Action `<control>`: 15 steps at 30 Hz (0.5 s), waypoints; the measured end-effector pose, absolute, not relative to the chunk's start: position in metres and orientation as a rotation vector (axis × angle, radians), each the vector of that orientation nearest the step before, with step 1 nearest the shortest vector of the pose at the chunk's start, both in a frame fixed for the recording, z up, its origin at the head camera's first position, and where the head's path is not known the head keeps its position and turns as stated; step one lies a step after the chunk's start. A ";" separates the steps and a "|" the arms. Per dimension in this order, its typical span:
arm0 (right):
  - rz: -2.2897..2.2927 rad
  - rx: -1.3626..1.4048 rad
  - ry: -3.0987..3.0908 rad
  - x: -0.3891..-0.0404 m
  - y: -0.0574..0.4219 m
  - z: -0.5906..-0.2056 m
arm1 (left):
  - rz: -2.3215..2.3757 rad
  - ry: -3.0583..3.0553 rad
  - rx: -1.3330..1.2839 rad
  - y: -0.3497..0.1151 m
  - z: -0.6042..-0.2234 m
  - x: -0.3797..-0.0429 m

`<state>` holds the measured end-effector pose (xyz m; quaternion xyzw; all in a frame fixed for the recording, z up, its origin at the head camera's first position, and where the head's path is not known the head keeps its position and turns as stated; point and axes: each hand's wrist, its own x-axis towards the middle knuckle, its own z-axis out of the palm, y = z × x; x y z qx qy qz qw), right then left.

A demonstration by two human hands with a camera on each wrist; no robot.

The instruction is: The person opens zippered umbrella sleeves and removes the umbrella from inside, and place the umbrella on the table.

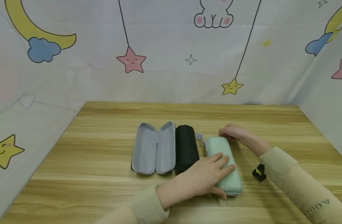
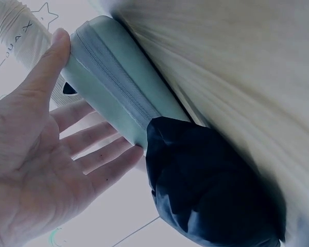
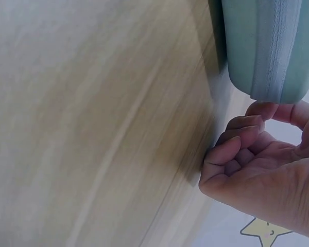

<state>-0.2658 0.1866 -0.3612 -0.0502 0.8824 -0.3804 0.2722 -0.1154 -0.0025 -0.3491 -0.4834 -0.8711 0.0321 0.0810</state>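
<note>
A closed mint-green zip case [image 1: 219, 145] lies lengthwise on the table, a pale strap [image 1: 199, 136] at its far left corner. Across its top rests my left hand [image 1: 203, 176], fingers spread and straight, thumb by the near end. The left wrist view shows the fingertips along the case's side below the grey zipper [image 2: 116, 77]. At the far end is my right hand [image 1: 234, 132], its fingers curled. In the right wrist view, thumb and index finger pinch right at the zipper [image 3: 274, 56]'s end, where the fingers hide the pull.
A black fabric-covered roll [image 1: 185, 147] lies left of the green case. Beside it sits an open case [image 1: 144, 149] with grey lining. A small black object [image 1: 259, 173] shows by the right sleeve. Printed cloth walls stand behind the wooden table [image 1: 90, 149] and along its sides.
</note>
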 end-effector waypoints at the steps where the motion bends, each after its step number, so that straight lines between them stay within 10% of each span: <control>1: -1.026 -0.133 2.373 -0.266 0.187 -0.361 | 0.095 -2.608 -1.445 -0.003 -0.349 -0.115; 15: -1.081 -0.087 2.356 -0.264 0.186 -0.360 | 0.097 -2.594 -1.440 -0.003 -0.349 -0.115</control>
